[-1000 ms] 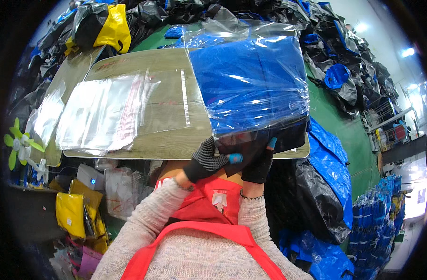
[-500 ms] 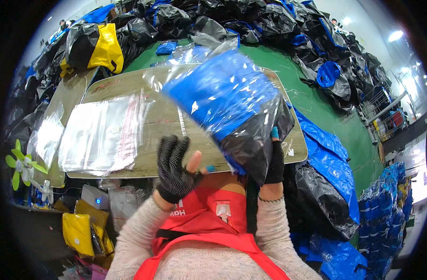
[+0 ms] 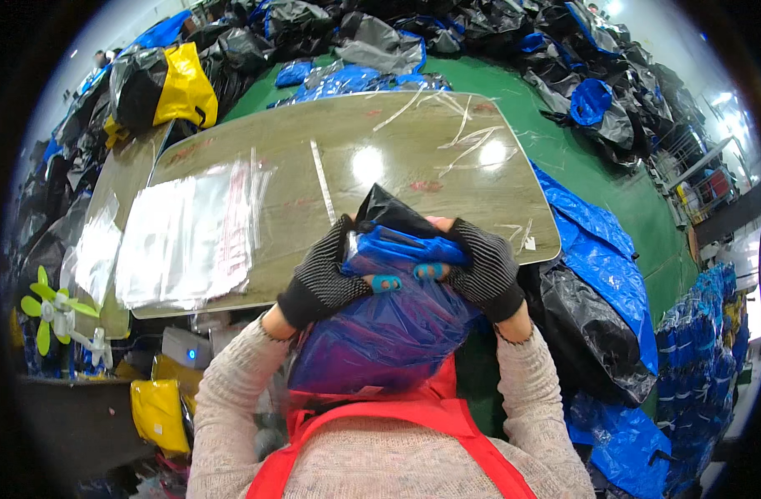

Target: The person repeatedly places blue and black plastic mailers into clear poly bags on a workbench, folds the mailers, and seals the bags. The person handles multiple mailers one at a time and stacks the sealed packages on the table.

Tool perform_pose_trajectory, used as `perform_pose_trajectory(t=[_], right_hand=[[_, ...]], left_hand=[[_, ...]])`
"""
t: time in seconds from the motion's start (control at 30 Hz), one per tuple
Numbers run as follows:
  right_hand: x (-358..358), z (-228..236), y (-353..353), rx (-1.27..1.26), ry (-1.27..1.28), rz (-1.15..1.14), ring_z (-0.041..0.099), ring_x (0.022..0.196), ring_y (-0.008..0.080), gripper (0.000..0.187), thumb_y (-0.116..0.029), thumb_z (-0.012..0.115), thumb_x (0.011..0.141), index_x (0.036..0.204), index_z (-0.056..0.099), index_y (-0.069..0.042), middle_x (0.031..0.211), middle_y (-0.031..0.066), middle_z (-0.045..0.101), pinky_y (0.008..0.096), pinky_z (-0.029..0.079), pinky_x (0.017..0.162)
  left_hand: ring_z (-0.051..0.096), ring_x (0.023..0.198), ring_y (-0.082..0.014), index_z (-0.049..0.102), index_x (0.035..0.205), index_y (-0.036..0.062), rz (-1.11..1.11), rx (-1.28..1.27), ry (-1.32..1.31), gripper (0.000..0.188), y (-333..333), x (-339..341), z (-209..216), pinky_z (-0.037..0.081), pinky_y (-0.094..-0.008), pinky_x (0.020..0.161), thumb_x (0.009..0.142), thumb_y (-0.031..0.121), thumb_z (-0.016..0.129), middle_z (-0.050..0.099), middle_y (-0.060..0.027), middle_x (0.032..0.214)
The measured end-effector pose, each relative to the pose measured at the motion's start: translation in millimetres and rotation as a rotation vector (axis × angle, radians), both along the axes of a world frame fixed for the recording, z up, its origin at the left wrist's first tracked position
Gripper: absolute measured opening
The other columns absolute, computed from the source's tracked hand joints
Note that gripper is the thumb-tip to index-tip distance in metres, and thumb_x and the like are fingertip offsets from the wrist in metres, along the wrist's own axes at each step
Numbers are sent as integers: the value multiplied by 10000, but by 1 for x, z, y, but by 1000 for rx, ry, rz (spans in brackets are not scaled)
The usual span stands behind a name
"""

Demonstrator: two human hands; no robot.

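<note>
A folded blue and black item in a clear plastic bag (image 3: 376,345) hangs between my hands at the near edge of the table, against the red apron (image 3: 457,412). My left hand (image 3: 324,274), in a dark gripping glove with blue tape on the thumb, is closed on one side of its upper end. On the other side my right hand (image 3: 487,270), gloved and taped alike, grips it too. Black and blue folds stick up between the hands. Most of my fingertips are hidden behind the item. To the left, a stack of clear plastic bags (image 3: 185,241) lies on the table.
Pale strips lie on the wooden table (image 3: 255,133). A small green-bladed fan (image 3: 54,308) stands at left, above yellow packages (image 3: 160,416). Blue and black sheeting (image 3: 597,316) lies right of the table. Heaped black and blue bags (image 3: 297,25) ring the green floor (image 3: 630,224).
The bagged item came down from over the table to in front of my body, turning as it went. My left hand, earlier empty and spread, now grips it along with my right.
</note>
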State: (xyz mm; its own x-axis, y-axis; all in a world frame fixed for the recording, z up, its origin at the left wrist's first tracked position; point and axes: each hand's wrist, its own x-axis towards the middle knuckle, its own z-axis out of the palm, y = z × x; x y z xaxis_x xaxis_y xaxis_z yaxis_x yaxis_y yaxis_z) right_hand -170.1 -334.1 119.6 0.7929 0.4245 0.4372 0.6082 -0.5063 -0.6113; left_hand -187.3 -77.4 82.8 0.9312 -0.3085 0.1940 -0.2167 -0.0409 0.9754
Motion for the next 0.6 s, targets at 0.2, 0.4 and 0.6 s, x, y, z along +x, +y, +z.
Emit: perform_pose_trajectory(t=[0.2,0.4,0.6], right_hand=[[6,-56,22,-5,159,-38,700,816,309,341,-386,584,914,1138,684,-149,917,147,703,381,547,710],[12,-64,22,145,390,118,667,987,321,490,-404,678,853,1274,584,-173,1126,148,667,402,520,857],[13,-68,6,-100,328,212,663,1029,290,675,-438,762,750,1341,534,-208,1161,123,665,389,524,871]], left_hand=[[532,1191,-233,464,1314,33,104,-329,71,540,9,-12,-53,440,-356,984,852,148,720,498,-159,1361],[544,1205,-264,614,987,-9,279,1,-180,145,33,-19,-75,433,-380,994,889,89,656,504,-208,1369],[551,1189,-280,552,914,22,289,-66,-245,123,39,-13,-73,430,-389,996,907,111,637,554,-221,1299]])
